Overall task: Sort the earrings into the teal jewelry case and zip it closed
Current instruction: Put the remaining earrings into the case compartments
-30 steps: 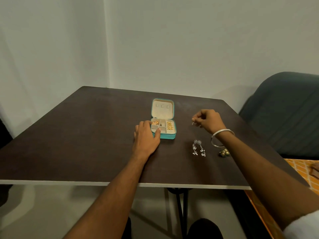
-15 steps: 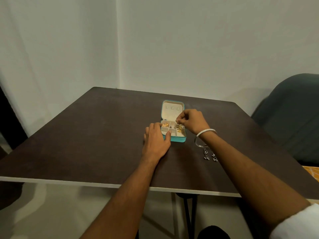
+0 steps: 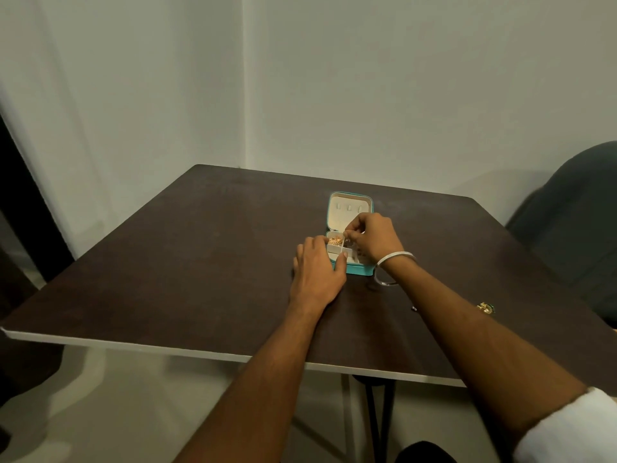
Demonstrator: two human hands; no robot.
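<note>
The teal jewelry case (image 3: 360,271) lies open on the dark table (image 3: 200,262), its cream lid (image 3: 349,212) standing up at the back. Gold earrings (image 3: 335,241) fill its back left compartment. My left hand (image 3: 317,272) rests flat against the case's left side, fingers straight, thumb on the front rim. My right hand (image 3: 375,242) hovers over the case with fingers curled, pinching a small silver earring (image 3: 347,240) above the middle compartments. A gold earring (image 3: 485,308) lies on the table to the right of my right forearm.
A silver bangle (image 3: 395,259) sits on my right wrist. A tiny bit of silver (image 3: 414,308) shows beside my right forearm. A dark upholstered chair (image 3: 567,228) stands at the table's right. White walls meet in a corner behind the table.
My right hand moved left from beside the case to over its compartments, carrying the small earring. My left hand stayed against the case. My forearm now hides the silver earrings on the table.
</note>
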